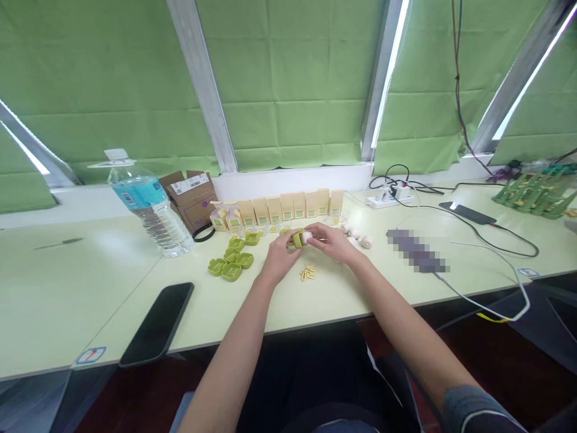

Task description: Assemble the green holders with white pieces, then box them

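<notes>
My left hand (pixel 280 255) and my right hand (pixel 331 242) meet over the pale table (pixel 81 288), fingers closed together on a small green case (pixel 298 240) with a white piece (pixel 306 237) at its right end. Just below my hands lies a little heap of yellow strips (pixel 308 273). Several empty green cases (pixel 231 261) lie to the left of my left hand. A row of small tan boxes (pixel 279 209) stands behind my hands. Some white round pieces (pixel 360 237) sit just right of my right hand.
A large water bottle (pixel 148 204) and a brown carton (pixel 193 198) stand at the back left. A black phone (pixel 157 323) lies near the front edge. A power strip (pixel 390 197), cables, another phone (pixel 467 213) and green parts (pixel 534 192) are at the right.
</notes>
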`<state>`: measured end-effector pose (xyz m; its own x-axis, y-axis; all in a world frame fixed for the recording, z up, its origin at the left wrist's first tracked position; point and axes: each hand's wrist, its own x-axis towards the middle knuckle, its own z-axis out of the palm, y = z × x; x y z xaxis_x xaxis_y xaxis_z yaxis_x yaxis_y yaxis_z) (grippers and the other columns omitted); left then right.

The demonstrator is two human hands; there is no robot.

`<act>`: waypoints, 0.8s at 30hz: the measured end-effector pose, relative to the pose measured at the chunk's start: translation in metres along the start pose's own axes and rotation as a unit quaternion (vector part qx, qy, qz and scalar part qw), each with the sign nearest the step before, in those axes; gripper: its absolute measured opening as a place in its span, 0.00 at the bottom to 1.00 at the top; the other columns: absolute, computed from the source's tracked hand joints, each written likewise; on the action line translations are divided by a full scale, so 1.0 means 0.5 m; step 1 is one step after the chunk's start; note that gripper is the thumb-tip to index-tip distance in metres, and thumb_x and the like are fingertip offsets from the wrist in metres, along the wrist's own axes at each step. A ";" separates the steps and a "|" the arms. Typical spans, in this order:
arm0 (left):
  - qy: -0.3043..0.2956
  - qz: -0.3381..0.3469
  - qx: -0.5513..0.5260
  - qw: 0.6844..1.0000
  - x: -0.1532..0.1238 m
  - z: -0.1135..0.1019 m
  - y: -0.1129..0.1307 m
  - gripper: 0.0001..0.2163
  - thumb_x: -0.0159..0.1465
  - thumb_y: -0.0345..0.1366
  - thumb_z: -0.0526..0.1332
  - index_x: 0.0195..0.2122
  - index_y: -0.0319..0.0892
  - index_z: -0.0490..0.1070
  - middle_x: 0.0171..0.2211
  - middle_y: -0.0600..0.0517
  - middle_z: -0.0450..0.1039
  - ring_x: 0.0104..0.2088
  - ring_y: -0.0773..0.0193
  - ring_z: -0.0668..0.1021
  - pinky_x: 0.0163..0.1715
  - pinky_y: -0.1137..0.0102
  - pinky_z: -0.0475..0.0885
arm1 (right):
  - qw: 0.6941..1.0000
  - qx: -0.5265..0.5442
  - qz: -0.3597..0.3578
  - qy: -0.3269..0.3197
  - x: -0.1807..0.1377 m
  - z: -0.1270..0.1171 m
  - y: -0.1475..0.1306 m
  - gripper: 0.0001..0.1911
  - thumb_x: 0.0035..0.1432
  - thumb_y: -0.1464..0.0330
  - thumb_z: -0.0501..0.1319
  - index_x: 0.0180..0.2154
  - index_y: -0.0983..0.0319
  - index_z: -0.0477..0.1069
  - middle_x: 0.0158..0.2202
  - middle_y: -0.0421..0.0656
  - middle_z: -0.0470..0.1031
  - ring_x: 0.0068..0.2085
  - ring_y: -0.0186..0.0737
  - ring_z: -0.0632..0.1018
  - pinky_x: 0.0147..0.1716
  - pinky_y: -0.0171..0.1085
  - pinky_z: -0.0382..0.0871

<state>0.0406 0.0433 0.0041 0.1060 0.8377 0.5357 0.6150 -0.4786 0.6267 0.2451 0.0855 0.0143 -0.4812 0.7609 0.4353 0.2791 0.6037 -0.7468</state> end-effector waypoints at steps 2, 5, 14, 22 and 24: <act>-0.002 0.001 -0.003 1.000 0.000 0.000 0.001 0.21 0.59 0.30 0.67 0.54 0.46 0.73 0.50 0.50 0.79 0.46 0.60 0.80 0.50 0.63 0.76 | 1.000 -0.002 0.002 0.001 0.001 0.001 0.005 0.16 0.63 0.64 0.64 0.53 0.57 0.73 0.46 0.45 0.82 0.43 0.42 0.83 0.48 0.44 0.78; -0.003 0.005 -0.004 1.000 0.001 -0.001 0.003 0.21 0.59 0.29 0.67 0.54 0.46 0.73 0.50 0.50 0.79 0.46 0.60 0.80 0.51 0.62 0.76 | 1.000 0.006 0.000 0.006 0.002 0.001 0.009 0.15 0.62 0.63 0.66 0.49 0.58 0.75 0.45 0.46 0.82 0.42 0.43 0.83 0.47 0.44 0.79; 0.002 0.015 -0.010 1.000 0.001 -0.002 0.008 0.19 0.59 0.30 0.67 0.53 0.45 0.73 0.49 0.49 0.79 0.45 0.60 0.80 0.50 0.63 0.76 | 0.997 0.064 0.004 0.032 0.000 0.004 0.013 0.16 0.58 0.58 0.68 0.44 0.58 0.71 0.47 0.45 0.79 0.43 0.44 0.84 0.43 0.43 0.80; 0.005 0.022 -0.016 1.000 0.000 -0.003 0.013 0.18 0.60 0.31 0.67 0.52 0.45 0.73 0.49 0.49 0.78 0.44 0.61 0.80 0.49 0.65 0.76 | 0.996 0.084 0.016 0.032 -0.001 0.008 0.011 0.17 0.56 0.57 0.69 0.41 0.58 0.69 0.42 0.44 0.81 0.43 0.46 0.85 0.42 0.43 0.80; 0.006 0.022 -0.013 1.000 0.000 -0.003 0.013 0.18 0.60 0.32 0.66 0.52 0.45 0.73 0.49 0.50 0.78 0.45 0.61 0.79 0.49 0.65 0.75 | 0.996 0.083 0.019 0.032 -0.001 0.009 0.010 0.17 0.56 0.56 0.69 0.40 0.58 0.68 0.41 0.43 0.82 0.43 0.46 0.85 0.41 0.43 0.80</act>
<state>0.0435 0.0395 0.0091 0.1231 0.8120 0.5706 0.5894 -0.5224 0.6162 0.2431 0.0870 0.0083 -0.4181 0.7986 0.4328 0.1525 0.5314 -0.8333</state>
